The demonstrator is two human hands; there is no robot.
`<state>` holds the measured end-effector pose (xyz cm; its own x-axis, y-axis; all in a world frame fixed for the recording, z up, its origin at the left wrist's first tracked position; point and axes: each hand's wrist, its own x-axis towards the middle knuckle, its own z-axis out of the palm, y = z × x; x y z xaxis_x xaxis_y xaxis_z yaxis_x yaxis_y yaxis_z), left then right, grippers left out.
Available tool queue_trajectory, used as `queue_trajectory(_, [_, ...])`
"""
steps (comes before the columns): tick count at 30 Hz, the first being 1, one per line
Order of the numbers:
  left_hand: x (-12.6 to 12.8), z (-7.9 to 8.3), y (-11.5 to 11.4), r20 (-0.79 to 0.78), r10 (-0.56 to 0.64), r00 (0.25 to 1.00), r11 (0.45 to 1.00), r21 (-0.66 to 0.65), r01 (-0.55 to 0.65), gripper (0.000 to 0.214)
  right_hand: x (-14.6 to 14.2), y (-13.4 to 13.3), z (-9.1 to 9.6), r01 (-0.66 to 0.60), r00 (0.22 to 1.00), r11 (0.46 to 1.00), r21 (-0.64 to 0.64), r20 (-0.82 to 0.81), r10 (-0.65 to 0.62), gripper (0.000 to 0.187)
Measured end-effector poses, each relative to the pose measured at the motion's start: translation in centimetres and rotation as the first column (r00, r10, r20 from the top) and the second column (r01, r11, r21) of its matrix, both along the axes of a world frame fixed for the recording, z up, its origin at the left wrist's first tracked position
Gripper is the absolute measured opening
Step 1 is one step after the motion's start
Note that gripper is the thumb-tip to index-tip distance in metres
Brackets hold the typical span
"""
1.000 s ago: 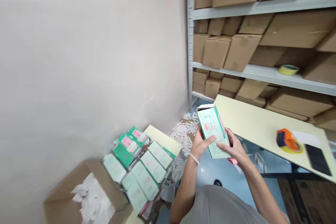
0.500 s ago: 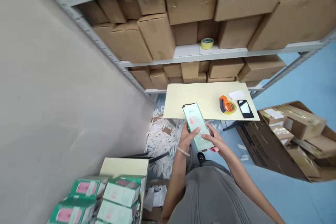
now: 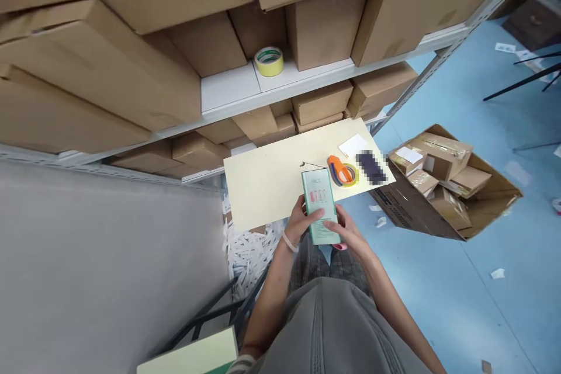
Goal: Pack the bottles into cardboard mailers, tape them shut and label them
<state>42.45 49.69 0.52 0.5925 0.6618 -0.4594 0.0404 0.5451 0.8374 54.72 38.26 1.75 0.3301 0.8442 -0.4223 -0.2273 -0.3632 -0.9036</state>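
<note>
A pale green printed box (image 3: 319,193) is held upright in front of my body, its top end over the near edge of the cream table. My left hand (image 3: 303,219) grips its left side, thumb on the front face. From the right, my right hand (image 3: 347,231) holds the lower part, thumb also across the front. Something pink (image 3: 339,246) shows under the right hand; I cannot make out what it is. On the table (image 3: 263,187), beyond the box, lies an orange tape dispenser (image 3: 342,170) with a tape roll.
A white card (image 3: 353,145) and a pixelated dark object (image 3: 371,168) lie at the table's right. Shelves of cardboard boxes (image 3: 324,102) rise behind, with a yellow tape roll (image 3: 269,62). A large open carton (image 3: 486,210) of boxes stands right. Shredded paper (image 3: 252,254) covers the floor left.
My view has turned right and come closer to the shelf and table. Both hands still hold the box, which now stands straighter. The stacked green boxes at lower left have mostly left view.
</note>
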Motion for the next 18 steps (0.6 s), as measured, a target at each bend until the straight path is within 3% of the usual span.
queue_trajectory(3, [0.8,-1.2,1.0,-0.051,0.028,0.998,0.999,-0.037,-0.030,0.065,2.1,1.2,-2.1,-0.085,0.996,0.995,-0.052,-0.012,0.085,0.064])
queue_trajectory(6, [1.5,-2.7,1.1,-0.113,0.111,0.987,0.991,-0.063,-0.118,0.063,4.7,2.4,-4.1,-0.252,0.966,0.967,-0.034,0.051,0.253,0.063])
queue_trajectory(12, [5.7,-5.7,-1.1,-0.186,0.341,0.921,0.929,-0.081,-0.361,0.065,11.6,4.8,-6.6,-0.572,0.802,0.819,-0.040,0.183,0.569,0.055])
queue_trajectory(15, [9.2,-7.3,-1.7,-0.208,0.402,0.892,0.905,-0.060,-0.421,0.066,15.2,5.6,-8.0,-0.612,0.776,0.789,-0.044,0.161,0.611,0.059])
queue_trajectory(18, [12.3,-8.6,-1.3,-0.231,0.421,0.877,0.900,-0.011,-0.435,0.064,18.3,6.1,-9.9,-0.580,0.797,0.812,-0.063,0.158,0.582,0.066])
